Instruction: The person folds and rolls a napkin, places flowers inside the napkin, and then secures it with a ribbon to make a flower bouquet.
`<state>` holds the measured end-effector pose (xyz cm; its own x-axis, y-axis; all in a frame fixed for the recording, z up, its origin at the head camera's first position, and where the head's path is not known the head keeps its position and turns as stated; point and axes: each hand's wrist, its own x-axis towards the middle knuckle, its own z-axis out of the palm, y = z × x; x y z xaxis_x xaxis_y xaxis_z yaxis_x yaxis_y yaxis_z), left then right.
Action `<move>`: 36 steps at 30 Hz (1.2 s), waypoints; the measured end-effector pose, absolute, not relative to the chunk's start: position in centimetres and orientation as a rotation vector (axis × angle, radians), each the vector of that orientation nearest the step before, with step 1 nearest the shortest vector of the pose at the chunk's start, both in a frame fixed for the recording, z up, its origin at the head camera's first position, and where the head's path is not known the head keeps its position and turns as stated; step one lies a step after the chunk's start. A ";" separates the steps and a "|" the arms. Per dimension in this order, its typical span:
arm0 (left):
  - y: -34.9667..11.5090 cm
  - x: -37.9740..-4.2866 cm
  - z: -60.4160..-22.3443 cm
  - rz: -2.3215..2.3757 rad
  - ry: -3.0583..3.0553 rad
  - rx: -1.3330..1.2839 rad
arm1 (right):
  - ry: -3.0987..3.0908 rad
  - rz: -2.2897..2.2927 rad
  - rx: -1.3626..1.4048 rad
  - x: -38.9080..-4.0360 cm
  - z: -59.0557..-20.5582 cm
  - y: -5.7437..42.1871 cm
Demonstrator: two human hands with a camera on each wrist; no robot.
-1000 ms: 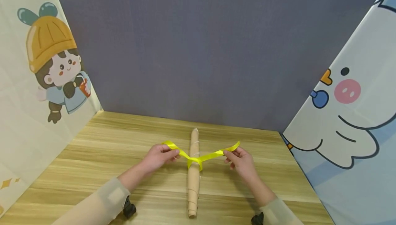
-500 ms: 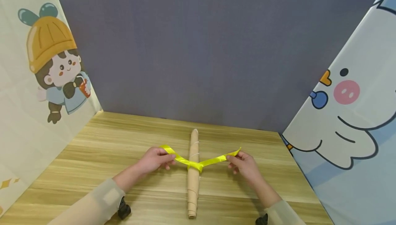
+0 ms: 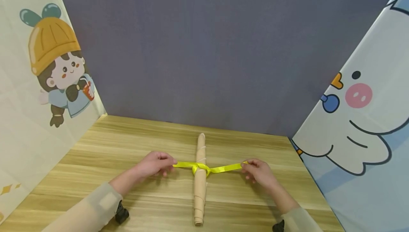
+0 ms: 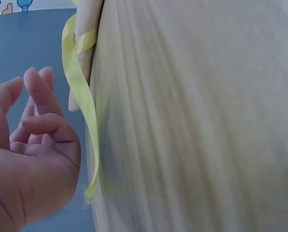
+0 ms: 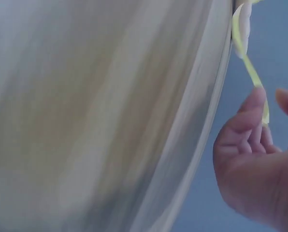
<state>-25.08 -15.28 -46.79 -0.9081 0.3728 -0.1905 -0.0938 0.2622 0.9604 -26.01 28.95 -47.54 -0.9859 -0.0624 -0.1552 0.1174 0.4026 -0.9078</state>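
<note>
A bright yellow ribbon point(image 3: 223, 169) is looped and crossed around a long, tapered brown roll that looks like paper point(image 3: 200, 189), lying lengthwise in front of me. My left hand point(image 3: 156, 163) hovers by the ribbon's left tail in the head view. In the left wrist view its thumb and fingers are apart, and the ribbon tail point(image 4: 81, 87) runs past them to a frayed end. My right hand point(image 3: 260, 171) is at the right tail's end. There, in the right wrist view, the ribbon point(image 5: 252, 72) lies against a fingertip, with the thumb apart from it.
Both hands and the roll are over a wood-grain table point(image 3: 134, 139). A dark grey panel point(image 3: 204, 54) rises at its back edge. Printed cartoon panels stand at the left point(image 3: 19, 125) and right point(image 3: 377, 143).
My hands have moved apart and lower, drawing the ribbon in around the roll. Its tails now run flatter and straighter. The left hand's fingers have come off the left tail.
</note>
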 end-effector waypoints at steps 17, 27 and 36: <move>-12.9 -28.0 -46.5 1.561 2.430 0.467 | 2.589 -1.268 -0.502 -28.4 -47.1 25.9; -11.1 -29.8 -47.3 1.460 2.442 0.549 | 2.466 -1.086 -0.695 -29.3 -47.8 21.3; -10.0 -29.6 -47.9 1.413 2.437 0.549 | 2.502 -1.051 -0.695 -29.8 -48.0 20.3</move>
